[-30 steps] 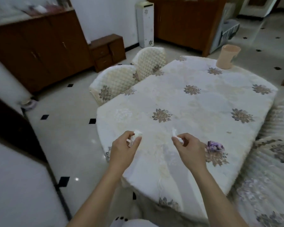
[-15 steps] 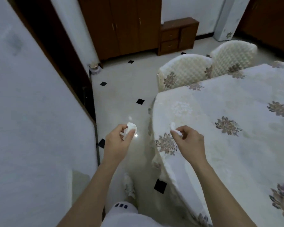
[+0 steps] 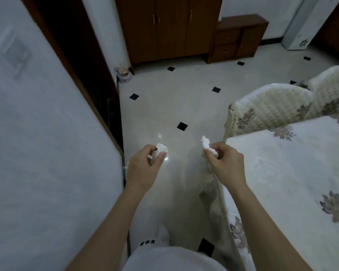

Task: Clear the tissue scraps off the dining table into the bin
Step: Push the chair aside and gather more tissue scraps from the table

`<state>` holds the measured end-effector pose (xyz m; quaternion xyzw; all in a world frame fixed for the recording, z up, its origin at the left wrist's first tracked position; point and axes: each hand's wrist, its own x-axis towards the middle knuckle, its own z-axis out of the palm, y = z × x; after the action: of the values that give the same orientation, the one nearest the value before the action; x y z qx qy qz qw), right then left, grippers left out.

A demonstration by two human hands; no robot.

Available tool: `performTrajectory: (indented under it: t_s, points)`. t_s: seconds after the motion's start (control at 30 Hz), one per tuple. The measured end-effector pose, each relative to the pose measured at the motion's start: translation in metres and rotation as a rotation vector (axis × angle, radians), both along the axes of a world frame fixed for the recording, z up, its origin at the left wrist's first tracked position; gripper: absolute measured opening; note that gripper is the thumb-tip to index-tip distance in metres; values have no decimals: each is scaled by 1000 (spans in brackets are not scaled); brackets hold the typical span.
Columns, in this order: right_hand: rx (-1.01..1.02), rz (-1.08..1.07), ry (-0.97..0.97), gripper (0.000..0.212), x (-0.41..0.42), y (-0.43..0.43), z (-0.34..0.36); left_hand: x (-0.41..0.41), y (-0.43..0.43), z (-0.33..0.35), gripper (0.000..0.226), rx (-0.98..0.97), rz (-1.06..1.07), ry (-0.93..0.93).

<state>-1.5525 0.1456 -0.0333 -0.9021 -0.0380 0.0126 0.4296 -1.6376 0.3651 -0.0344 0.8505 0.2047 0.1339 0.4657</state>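
Note:
My left hand [image 3: 145, 167] pinches a small crumpled white tissue scrap [image 3: 161, 148] between thumb and fingers, held out over the tiled floor. My right hand [image 3: 224, 165] grips a second white tissue scrap [image 3: 206, 144] that sticks up from its fingertips, just left of the dining table's corner. The dining table [image 3: 294, 173], under a cream floral cloth, fills the right side. A small round bin [image 3: 123, 74] with something pale inside stands far off on the floor by the dark door frame.
A white wall [image 3: 37, 143] and a dark wooden door frame [image 3: 82, 71] run along the left. Two covered chairs [image 3: 270, 108] stand at the table's far side. Wooden cupboards [image 3: 170, 26] and a low drawer unit [image 3: 239, 38] line the back wall. Pale tiles with black diamonds lie between.
My view has swung left, away from the table top toward the floor and wall. Both hands, each holding its tissue scrap, have left the table and now hang over the floor.

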Motion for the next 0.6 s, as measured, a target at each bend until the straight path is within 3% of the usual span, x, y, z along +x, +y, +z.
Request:
performTrajectory:
  t_s: [0.6]
  points:
    - [-66, 0, 2, 22, 199, 98, -20, 220, 101, -5, 22, -5, -66, -53]
